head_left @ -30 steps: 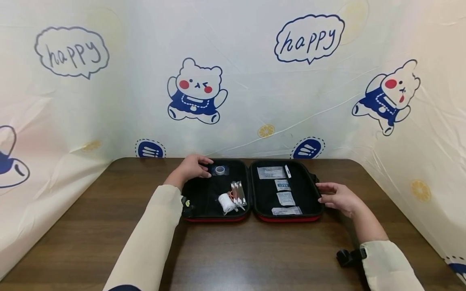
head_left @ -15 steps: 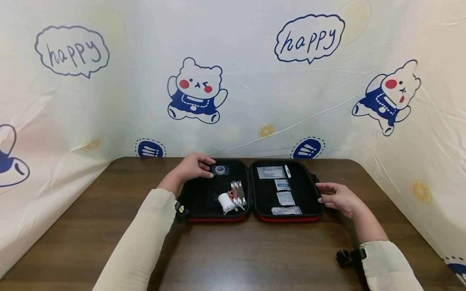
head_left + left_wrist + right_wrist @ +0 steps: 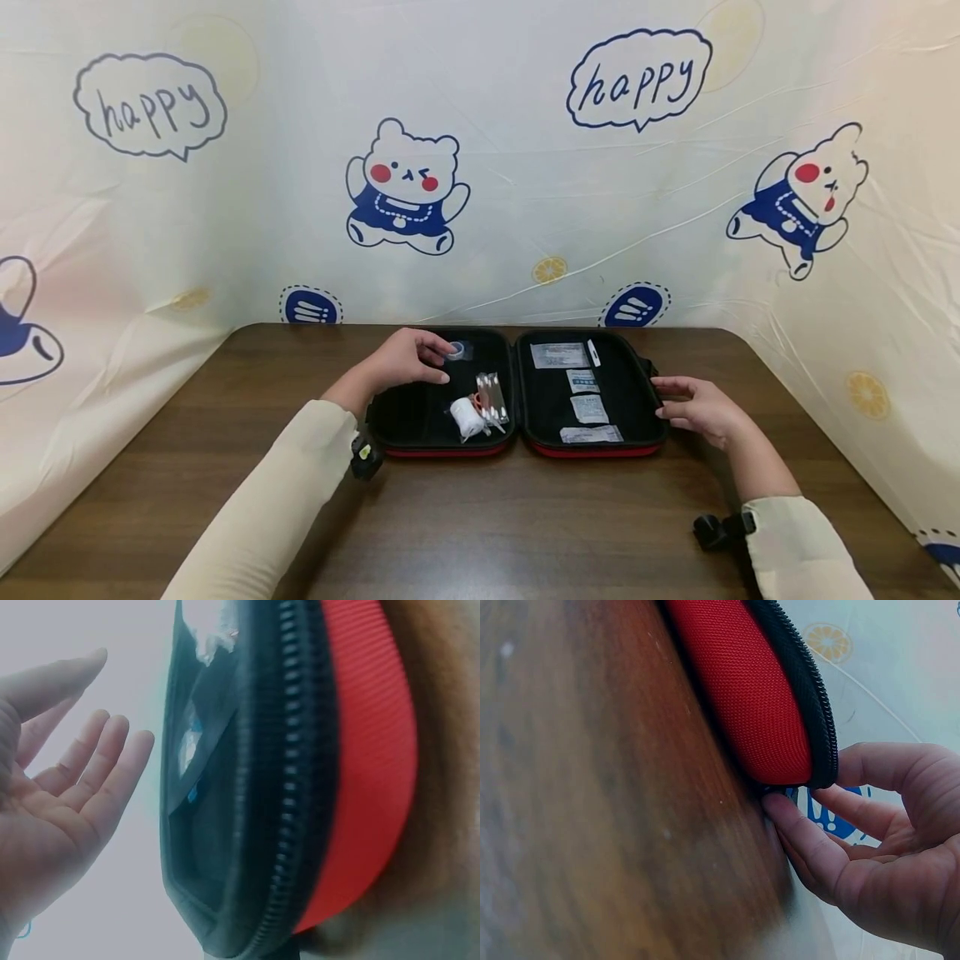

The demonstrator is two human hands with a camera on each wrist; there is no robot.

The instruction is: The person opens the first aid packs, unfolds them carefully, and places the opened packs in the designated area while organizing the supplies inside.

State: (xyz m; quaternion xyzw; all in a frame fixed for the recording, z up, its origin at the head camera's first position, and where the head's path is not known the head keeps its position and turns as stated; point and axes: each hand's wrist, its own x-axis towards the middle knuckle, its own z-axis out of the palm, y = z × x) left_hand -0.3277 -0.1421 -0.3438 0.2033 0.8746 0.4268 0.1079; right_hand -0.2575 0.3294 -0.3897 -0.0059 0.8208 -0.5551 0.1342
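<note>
A black-lined zip case (image 3: 420,408) with a red shell, apparently a first-aid kit, lies spread flat on the wooden table. Above its left half hovers my left hand (image 3: 408,362), fingers loosely bent and holding nothing; the left wrist view shows it apart from the case wall (image 3: 367,765). Its fingertips are near a roll of tape (image 3: 457,351) in a clear wrapper. At the case's right edge, my right hand (image 3: 701,408) grips the rim; in the right wrist view its digits touch the zipper edge and the underside of the red shell (image 3: 750,697).
In the left half lie a white bandage roll (image 3: 467,418) and a packet of cotton swabs (image 3: 491,400). The right half holds several flat packets (image 3: 558,356) and a slim white stick (image 3: 593,353). A printed curtain (image 3: 495,208) stands behind the table (image 3: 450,525).
My left hand has moved right and slightly toward me, from the case's far left edge to over its left half, partly covering the tape roll. The right hand has stayed in place.
</note>
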